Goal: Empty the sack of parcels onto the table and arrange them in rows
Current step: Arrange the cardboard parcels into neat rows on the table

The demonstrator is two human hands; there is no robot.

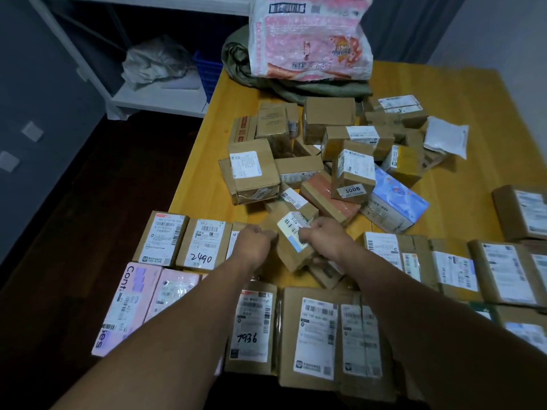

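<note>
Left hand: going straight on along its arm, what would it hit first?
Past the held box, probably the small labelled parcel at the near edge of the heap; depth unclear.

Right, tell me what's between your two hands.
A small brown parcel with a barcode label; the left hand and right hand both grip it. The head view shows it.

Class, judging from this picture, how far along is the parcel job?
Done: the sack lies slack far up the table, and rows of parcels line its near edge. In hand: the left hand and right hand hold one small box. Left: the loose pile mid-table needs arranging.
</note>
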